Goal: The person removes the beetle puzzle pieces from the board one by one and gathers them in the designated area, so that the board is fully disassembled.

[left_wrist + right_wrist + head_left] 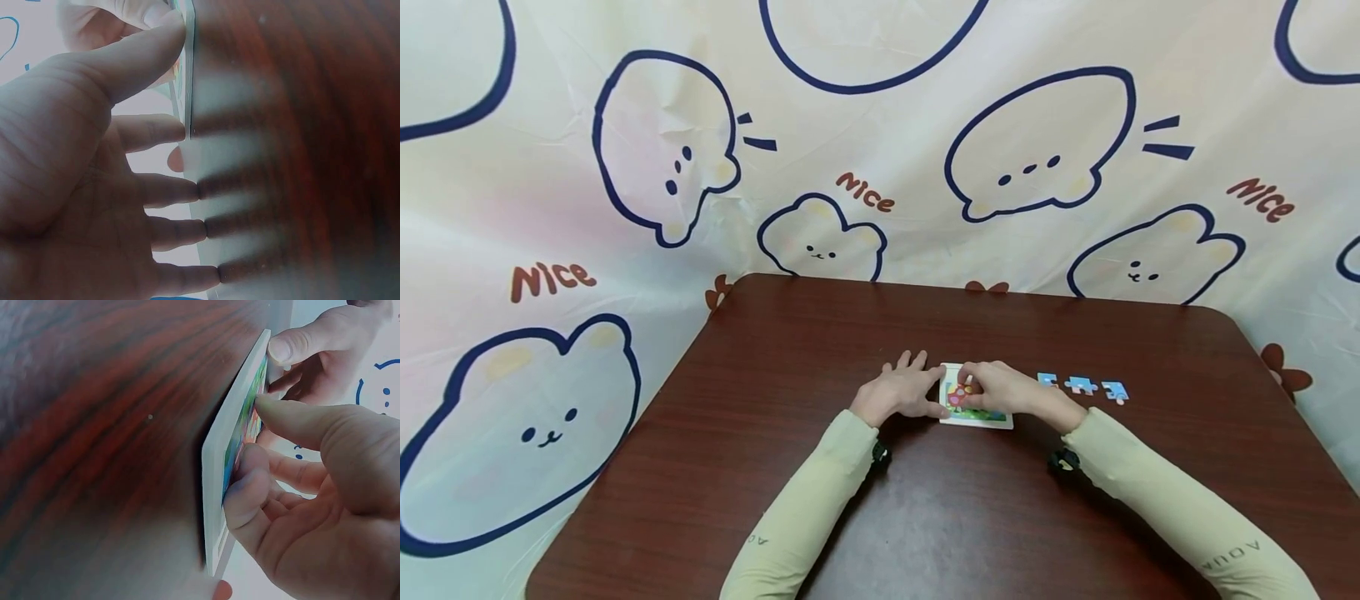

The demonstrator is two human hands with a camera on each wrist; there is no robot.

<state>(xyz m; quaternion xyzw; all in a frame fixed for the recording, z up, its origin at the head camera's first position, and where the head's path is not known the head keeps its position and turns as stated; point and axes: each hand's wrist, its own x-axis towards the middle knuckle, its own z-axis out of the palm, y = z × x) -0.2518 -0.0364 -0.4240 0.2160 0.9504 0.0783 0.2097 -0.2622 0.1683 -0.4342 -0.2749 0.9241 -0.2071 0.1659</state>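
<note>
A white-framed jigsaw puzzle board (977,424) lies flat on the table, with a picture of red, blue and green inside. My left hand (901,390) rests at its left side, fingers spread and straight, the thumb (156,47) touching the frame's edge. Over the board is my right hand (1000,387). Its thumb (294,419) and curled fingers are down on the picture, pinching what appears to be a puzzle piece with red on it (957,395); the fingers hide much of that piece.
Right of the board, three loose blue puzzle pieces (1081,385) lie in a row on the dark brown wooden table (820,333). A pale curtain (917,150) with cartoon bears hangs behind and beside the table.
</note>
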